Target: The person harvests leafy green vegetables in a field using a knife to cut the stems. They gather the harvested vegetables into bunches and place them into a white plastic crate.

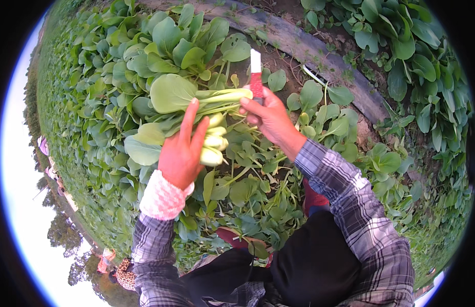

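Observation:
My left hand [183, 151] holds several heads of pak choi, their pale green stem bases [213, 142] pointing right and their leaves [173, 93] spreading left. One head lies on top, under my left fingertips, with its cut end at my right thumb. My right hand [269, 117] grips a knife with a red-wrapped handle [256, 85]; its short, pale, square-ended blade [255, 60] points away from me. The right fingertips are beside the base of the top head. A pink and white cuff covers my left wrist.
Leafy pak choi plants [172, 46] stand close beyond and left of my hands. A dark plastic strip [318, 57] curves across the soil on the right, with more plants [410, 46] past it. Loose leaves and stems lie below my hands, near my red shoes [237, 236]. People [106, 260] are at the far left.

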